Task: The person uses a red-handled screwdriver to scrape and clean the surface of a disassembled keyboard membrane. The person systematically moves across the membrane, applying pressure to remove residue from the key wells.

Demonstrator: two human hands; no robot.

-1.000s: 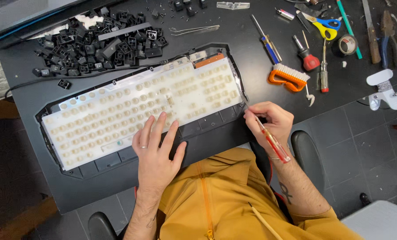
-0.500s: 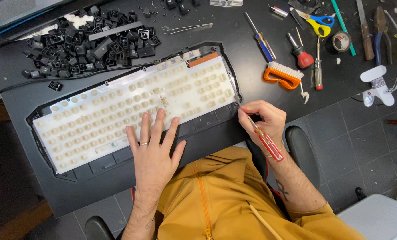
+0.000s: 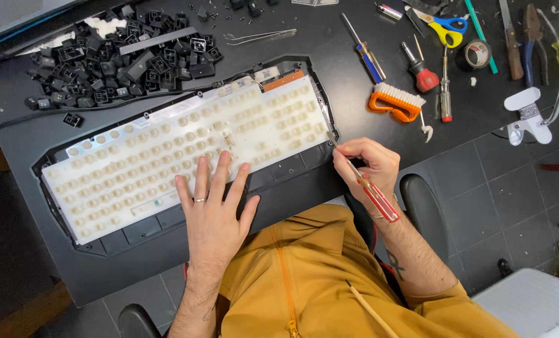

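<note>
Compared with the earlier frames, the keyboard point(image 3: 185, 159) sits slightly lower and further left in view, and the screwdriver tip now rests at the keyboard's right-hand corner; the left hand remains flat in the same spot.

Surface: one dark, matt surface point(image 3: 29, 125) spans the upper frame. Below it, grey floor tiles point(image 3: 480, 188) show at lower right.

Left to right:
- Upper left: one heap of black keycaps point(image 3: 104, 56), too many and too overlapped to count. One black cable point(image 3: 16, 122) runs beneath it to the left edge.
- Centre: one keyboard with its caps removed, exposing a pale dome sheet inside a black frame, lying diagonally.
- Lower centre: the left hand point(image 3: 213, 209) lies flat, fingers spread, on the keyboard's near edge. Grip open, palm pressing down; one ring is visible.
- Top centre: one pair of tweezers point(image 3: 260, 36).
- Right of centre: the right hand point(image 3: 364, 166) has its grip closed around one red-handled screwdriver point(image 3: 370, 191), tip touching the keyboard's right corner.
- Upper right: one orange brush point(image 3: 395, 103), three further screwdrivers point(image 3: 420, 69), one pair of yellow-and-blue scissors point(image 3: 445, 25), one roll of black tape point(image 3: 473, 55), one white clamp point(image 3: 527, 116).

Obscured: tools along the upper right edge are cut off. The screw under the tip cannot be made out. The yellow garment point(image 3: 317, 275) hides the chair.
</note>
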